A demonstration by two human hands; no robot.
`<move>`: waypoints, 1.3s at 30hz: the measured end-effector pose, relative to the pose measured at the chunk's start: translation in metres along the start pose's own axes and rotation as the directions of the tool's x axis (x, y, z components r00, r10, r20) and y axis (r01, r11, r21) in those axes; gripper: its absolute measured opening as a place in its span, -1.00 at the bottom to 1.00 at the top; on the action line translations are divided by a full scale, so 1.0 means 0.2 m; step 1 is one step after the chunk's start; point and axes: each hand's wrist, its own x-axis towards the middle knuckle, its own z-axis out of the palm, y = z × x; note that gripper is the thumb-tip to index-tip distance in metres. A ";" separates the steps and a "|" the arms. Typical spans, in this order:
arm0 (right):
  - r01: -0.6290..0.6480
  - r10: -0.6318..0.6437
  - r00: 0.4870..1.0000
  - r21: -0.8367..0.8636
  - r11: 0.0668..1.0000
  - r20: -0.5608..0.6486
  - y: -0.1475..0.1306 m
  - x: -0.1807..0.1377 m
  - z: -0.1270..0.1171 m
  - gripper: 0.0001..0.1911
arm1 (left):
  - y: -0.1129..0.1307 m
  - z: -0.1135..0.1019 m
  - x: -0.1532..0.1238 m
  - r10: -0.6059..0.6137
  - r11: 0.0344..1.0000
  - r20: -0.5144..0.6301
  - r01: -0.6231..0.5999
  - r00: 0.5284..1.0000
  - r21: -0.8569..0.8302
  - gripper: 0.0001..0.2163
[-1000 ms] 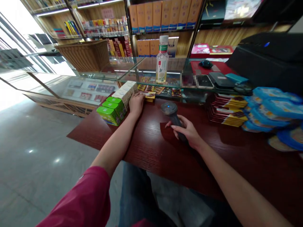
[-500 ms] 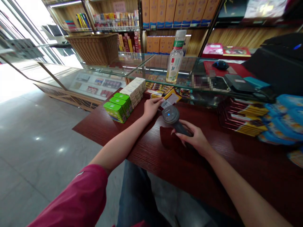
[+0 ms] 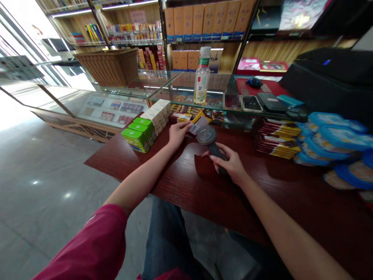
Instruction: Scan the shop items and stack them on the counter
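My left hand [image 3: 178, 135] is closed on the near left end of a yellow and dark-red snack packet [image 3: 200, 121], whose pale back with a barcode faces up. In my right hand [image 3: 229, 160] is a grey handheld barcode scanner [image 3: 206, 135], gripped by its handle. The scanner's round head is beside the packet and covers a corner of it. Both hands are over the dark-red wooden counter [image 3: 180, 171]. Left of my left hand stand green boxes [image 3: 136, 137] in a row, with white boxes [image 3: 157, 113] behind them.
A drink bottle [image 3: 201, 79] stands on the glass counter [image 3: 180, 87], near a phone [image 3: 252, 104] and a mouse [image 3: 253, 82]. Stacked snack packets [image 3: 275, 138] and blue-lidded tubs [image 3: 323, 136] occupy the right. A wicker basket [image 3: 110, 66] is at the back left.
The view has turned slightly right, so things appear shifted left. The blue light on the scanner's head no longer shows. Both hands keep their holds.
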 end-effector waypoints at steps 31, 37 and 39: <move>0.033 0.008 0.935 0.110 0.993 -0.354 -0.16 -0.64 -0.54 -0.54 | 0.41 0.98 -0.31 0.465 0.524 0.745 -0.827 0.478 0.204 -0.51; -0.047 0.068 0.989 0.158 0.986 -0.129 -0.13 -0.34 -0.31 -0.56 | 0.18 0.37 -0.10 0.402 0.574 0.456 -0.607 0.794 0.550 -0.37; -0.061 0.073 0.996 0.185 0.981 -0.058 -0.10 -0.20 -0.22 -0.59 | 0.10 0.15 0.00 0.344 0.566 0.376 -0.509 0.861 0.648 -0.32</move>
